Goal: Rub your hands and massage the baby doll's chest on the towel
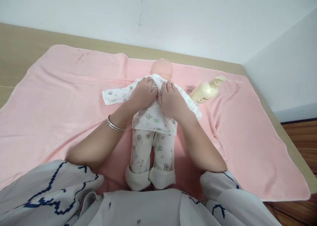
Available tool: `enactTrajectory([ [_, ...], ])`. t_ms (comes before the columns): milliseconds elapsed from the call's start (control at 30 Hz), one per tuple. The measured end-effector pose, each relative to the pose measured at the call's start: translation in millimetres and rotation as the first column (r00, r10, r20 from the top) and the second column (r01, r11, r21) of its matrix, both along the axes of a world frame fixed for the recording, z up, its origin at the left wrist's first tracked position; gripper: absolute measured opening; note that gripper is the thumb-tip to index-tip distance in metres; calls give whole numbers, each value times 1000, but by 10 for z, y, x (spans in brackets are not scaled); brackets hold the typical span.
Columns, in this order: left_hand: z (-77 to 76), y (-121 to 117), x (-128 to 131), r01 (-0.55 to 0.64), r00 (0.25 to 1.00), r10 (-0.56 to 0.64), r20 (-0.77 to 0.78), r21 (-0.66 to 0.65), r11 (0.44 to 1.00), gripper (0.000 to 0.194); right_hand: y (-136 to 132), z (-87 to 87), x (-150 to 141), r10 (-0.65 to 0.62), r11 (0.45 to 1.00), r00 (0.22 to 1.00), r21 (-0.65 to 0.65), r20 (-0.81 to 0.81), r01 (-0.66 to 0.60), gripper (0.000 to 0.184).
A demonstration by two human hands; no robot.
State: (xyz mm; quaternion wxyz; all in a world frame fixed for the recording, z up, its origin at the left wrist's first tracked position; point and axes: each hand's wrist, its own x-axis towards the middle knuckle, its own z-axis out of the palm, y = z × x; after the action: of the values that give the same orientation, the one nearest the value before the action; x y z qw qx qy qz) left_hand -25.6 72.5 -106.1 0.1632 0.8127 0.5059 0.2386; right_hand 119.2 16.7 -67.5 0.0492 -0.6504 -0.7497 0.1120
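Note:
A baby doll [162,68] lies on a pink blanket, head away from me, its face not visible. It wears a white printed shirt [156,118] and matching trousers [141,150] with turned-up cuffs. My left hand [143,94], below a silver bangle, has its fingers bent on the shirt's upper front at the neck opening. Close beside it, my right hand [172,102] grips the other side of that opening. Both thumbs meet near the middle, where a small gap in the fabric shows. The left shirt sleeve [116,95] stretches out flat to the side.
Right of the doll, a pale yellow pump bottle [205,91] lies on its side, touching the shirt. The creased pink blanket [74,84] covers most of the wooden table [15,51]. A white wall [188,24] stands behind it, and brown wood shows at the far right.

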Motion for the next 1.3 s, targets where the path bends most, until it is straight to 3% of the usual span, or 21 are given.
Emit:
enactTrajectory([
  [167, -20, -89, 62, -48, 998, 47, -43, -34, 998, 53, 118, -38, 27, -97, 994, 987, -64, -128, 89, 67],
  [267, 36, -279, 163, -90, 993, 84, -87, -69, 994, 58, 267, -132, 134, -213, 977, 964, -9, -159, 214, 61],
  [367, 81, -362, 213, -76, 994, 71, -88, -53, 996, 54, 304, -150, 156, -252, 966, 959, 25, -126, 257, 61],
  [567, 79, -50, 36, -41, 993, 50, 111, -86, 995, 39, -8, -9, -164, -243, 970, 969, -19, 39, 244, 68],
  [733, 3, 92, -37, -14, 991, 27, 134, -102, 995, 39, -193, -133, -397, -171, 977, 985, 135, 12, 168, 67],
  [867, -89, 28, 36, -22, 997, 22, 75, -11, 1000, 51, 5, -185, -233, -185, 975, 979, 110, -89, 194, 64],
  [1033, -130, -15, 83, -76, 995, 78, 66, -37, 996, 55, 222, -175, -50, -246, 966, 955, 36, -166, 255, 68],
  [1200, -47, -47, 76, -87, 994, 92, 51, -88, 992, 58, 241, -209, 16, -194, 977, 965, 52, -177, 206, 69],
  [1300, 38, -134, 74, -75, 997, 76, 4, -129, 989, 60, 290, -222, 100, -230, 971, 944, 13, -238, 240, 73],
])
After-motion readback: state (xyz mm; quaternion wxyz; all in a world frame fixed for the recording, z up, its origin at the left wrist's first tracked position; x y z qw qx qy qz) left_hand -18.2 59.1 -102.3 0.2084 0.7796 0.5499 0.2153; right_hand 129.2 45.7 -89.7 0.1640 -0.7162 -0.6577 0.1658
